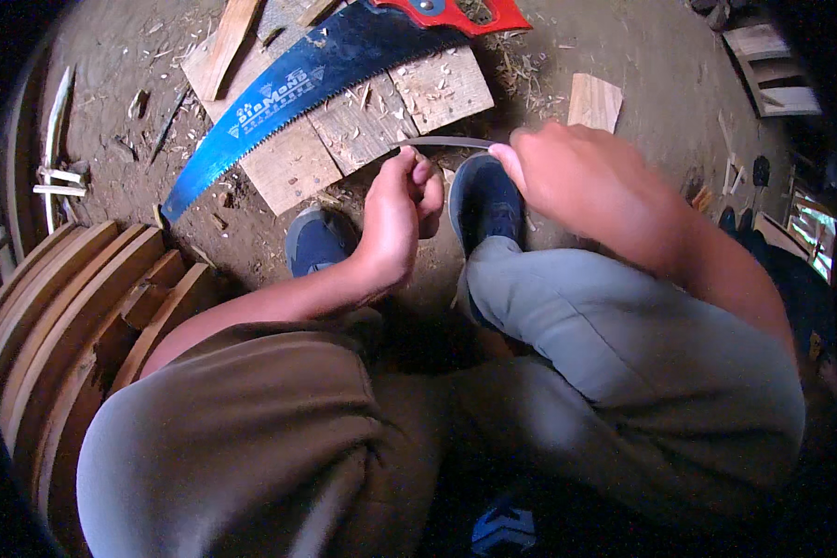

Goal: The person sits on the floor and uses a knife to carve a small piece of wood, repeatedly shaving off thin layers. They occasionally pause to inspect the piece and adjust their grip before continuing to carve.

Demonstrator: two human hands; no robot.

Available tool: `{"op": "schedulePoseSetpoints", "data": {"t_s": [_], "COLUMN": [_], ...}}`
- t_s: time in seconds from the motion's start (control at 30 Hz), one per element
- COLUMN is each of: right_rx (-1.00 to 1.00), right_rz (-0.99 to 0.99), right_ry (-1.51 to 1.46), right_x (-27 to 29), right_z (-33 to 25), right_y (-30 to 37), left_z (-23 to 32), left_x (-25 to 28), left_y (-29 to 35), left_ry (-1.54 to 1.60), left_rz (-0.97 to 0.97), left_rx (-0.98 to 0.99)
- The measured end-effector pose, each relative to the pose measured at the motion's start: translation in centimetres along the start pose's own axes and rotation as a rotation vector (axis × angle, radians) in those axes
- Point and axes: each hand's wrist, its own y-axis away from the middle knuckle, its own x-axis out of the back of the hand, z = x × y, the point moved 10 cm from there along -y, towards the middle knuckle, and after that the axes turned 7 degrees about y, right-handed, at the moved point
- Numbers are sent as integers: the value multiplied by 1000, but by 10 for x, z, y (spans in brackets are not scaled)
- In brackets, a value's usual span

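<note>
Between my hands runs a thin, slightly curved grey strip (451, 141) that looks like metal; I cannot tell its exact kind. My left hand (402, 209) is closed at the strip's left end, thumb and fingertips together there. My right hand (586, 172) wraps round the other end, which is hidden in the fist. Just beyond lies a handsaw with a blue blade (312, 88) and a red handle (479, 14). It rests flat across light wooden boards (442, 88), teeth toward me.
Curved wooden pieces (74, 288) stand stacked at the left. A small wood block (595, 102) lies beyond my right hand. Wood shavings and scraps cover the dirt floor (139, 56). My blue shoes (321, 237) are under my hands. A slatted wooden piece (772, 70) is at far right.
</note>
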Motion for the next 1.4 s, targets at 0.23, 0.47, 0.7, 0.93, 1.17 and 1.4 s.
{"op": "schedulePoseSetpoints", "data": {"t_s": [0.23, 0.47, 0.7, 0.93, 1.17, 1.4], "right_rx": [-15, -18, -86, -58, 0, 11], "right_rz": [-42, 46, -260, -217, -25, -230], "right_ry": [-66, -102, -129, -89, 16, -77], "right_x": [-3, -2, -13, -6, -6, -10], "right_z": [-3, -5, 7, 7, -6, 7], "right_y": [3, 2, -14, -7, -12, -22], "left_z": [-2, -4, -1, -2, -3, 1], "left_x": [-1, -25, -20, -15, -20, -8], "left_y": [-5, -5, -5, -1, -6, -3], "left_ry": [-6, -48, 75, 42, 71, 80], "left_rz": [-9, 17, 9, 28, 3, 43], "left_rx": [-41, -48, -3, 13, -15, -26]}}
